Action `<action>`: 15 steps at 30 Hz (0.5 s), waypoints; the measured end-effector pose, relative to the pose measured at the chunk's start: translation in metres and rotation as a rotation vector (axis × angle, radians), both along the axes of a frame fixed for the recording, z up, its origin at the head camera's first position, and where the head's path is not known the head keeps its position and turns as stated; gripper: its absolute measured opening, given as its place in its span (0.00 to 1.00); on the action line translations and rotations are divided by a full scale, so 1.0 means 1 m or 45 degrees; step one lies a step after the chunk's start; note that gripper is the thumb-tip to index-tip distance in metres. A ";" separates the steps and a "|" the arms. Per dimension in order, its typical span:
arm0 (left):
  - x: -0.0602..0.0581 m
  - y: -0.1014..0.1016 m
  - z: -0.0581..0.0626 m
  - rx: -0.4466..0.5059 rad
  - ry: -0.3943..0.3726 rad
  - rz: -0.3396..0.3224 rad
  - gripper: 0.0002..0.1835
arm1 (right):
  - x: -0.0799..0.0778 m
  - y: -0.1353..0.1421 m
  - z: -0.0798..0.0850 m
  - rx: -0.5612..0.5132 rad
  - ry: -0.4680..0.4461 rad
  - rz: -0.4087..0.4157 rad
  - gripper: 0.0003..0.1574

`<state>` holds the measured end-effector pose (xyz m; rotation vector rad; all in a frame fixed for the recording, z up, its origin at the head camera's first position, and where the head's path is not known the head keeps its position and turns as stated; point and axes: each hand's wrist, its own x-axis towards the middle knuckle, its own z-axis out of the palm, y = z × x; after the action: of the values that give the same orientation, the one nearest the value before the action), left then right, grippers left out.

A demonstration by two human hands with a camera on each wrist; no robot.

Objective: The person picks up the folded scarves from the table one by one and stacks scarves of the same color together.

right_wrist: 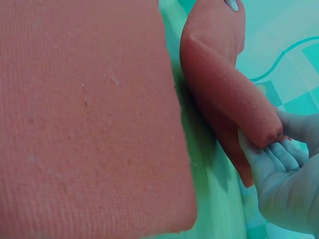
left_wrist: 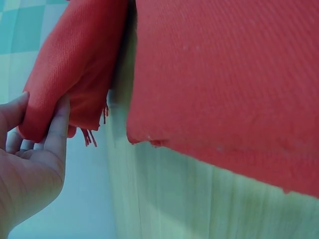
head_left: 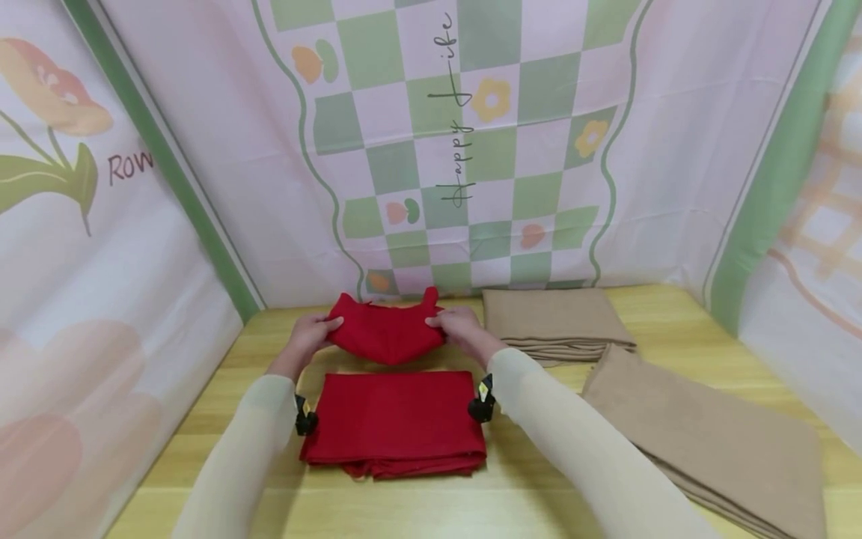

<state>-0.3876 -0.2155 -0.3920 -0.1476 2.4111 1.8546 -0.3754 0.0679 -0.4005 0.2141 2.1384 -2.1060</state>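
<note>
Cloth (head_left: 387,333), red and fringed, sags at the back of the worktop (head_left: 377,509), beyond a folded red stack (head_left: 397,415). Left hand (head_left: 310,335) pinches 1 end, right hand (head_left: 461,326) the other, well apart. Level grips and a gentle outward pull should ease the sag; a loose edge by the right thumb likely needs tucking in.

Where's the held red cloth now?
In the head view, the held cloth is between left hand and right hand, beyond the folded red cloth and left of the far tan cloth.
</note>
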 end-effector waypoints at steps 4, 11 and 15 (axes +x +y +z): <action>0.001 0.001 0.002 0.011 0.001 0.000 0.25 | 0.001 0.000 0.002 -0.031 -0.006 0.002 0.20; 0.006 0.005 0.008 0.004 0.001 0.000 0.24 | 0.004 0.004 0.008 -0.046 -0.008 0.030 0.22; 0.007 0.007 0.011 0.002 -0.007 -0.008 0.24 | 0.006 0.006 0.012 0.003 0.002 0.033 0.25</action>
<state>-0.3804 -0.2084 -0.3810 -0.1447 2.4036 1.8517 -0.3697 0.0736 -0.3889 0.1837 2.1334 -2.0902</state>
